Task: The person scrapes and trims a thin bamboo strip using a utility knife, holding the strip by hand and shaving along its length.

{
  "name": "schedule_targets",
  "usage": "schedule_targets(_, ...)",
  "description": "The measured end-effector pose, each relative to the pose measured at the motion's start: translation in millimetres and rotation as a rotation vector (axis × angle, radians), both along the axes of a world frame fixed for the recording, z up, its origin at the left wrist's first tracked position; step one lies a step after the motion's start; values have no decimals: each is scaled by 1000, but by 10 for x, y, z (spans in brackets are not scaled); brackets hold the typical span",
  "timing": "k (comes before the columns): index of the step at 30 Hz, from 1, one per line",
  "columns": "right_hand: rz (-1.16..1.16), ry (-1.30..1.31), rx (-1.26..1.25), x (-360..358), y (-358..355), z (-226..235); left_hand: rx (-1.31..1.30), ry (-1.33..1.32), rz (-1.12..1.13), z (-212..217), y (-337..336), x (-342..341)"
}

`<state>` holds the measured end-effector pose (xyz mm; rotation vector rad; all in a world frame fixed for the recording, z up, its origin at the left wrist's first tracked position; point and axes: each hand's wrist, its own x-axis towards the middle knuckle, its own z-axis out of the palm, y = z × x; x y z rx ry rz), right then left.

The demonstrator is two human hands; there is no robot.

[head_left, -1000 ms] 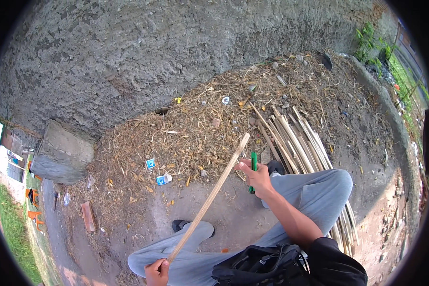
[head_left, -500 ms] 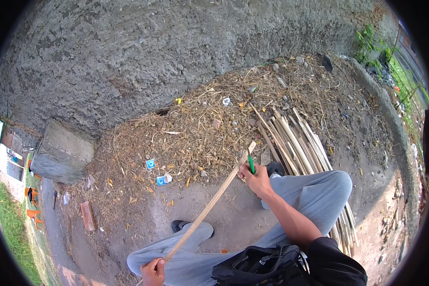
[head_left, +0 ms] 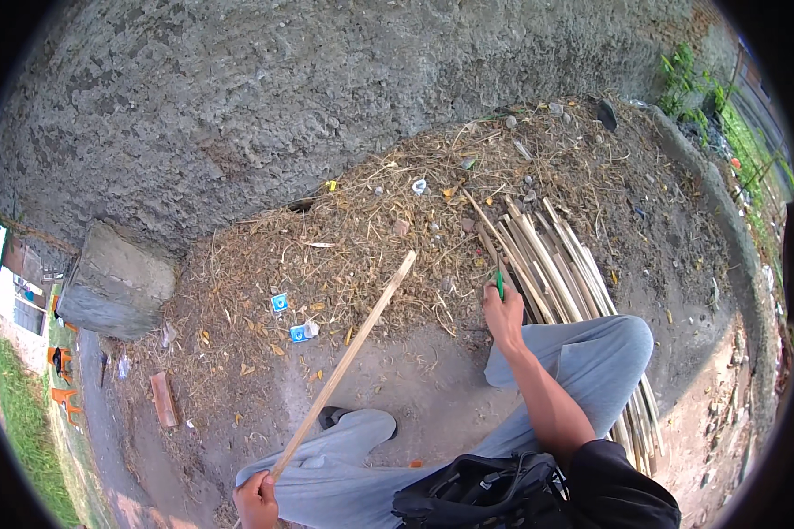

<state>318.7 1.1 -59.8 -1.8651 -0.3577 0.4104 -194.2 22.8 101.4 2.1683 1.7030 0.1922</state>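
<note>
Wooden strip (head_left: 344, 363) | slants up-right from left hand (head_left: 257, 501) gripping it | right hand (head_left: 505, 317), apart, clasps green knife (head_left: 500, 284)

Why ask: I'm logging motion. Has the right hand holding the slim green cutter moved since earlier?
Yes, the right hand moved right, nearer the long, pale wooden sticks.

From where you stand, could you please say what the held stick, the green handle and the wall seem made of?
The held stick looks like unfinished wood or bamboo: pale tan, matte. The green handle is probably smooth plastic, from its bright, even colour. The wall seems rough cement or plaster: grey, pitted, dull.
</note>
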Motion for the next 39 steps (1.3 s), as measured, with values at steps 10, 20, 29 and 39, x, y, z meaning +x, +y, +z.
schedule_targets(10, 676, -708, 181, -906, 114, 518, 814, 365, -377, 779, 724, 842)
schedule_targets(20, 973, -419, 276, -1147, 108, 269, 1258, 263, -567, 815, 977, 2205)
schedule_targets(29, 693, -314, 326, -1085, 90, 414, -157, -995, -281, -436, 816, 2777)
schedule_targets(39, 541, -320, 345, -901, 132, 659, -390, -1194, -139, -300, 1011, 3254)
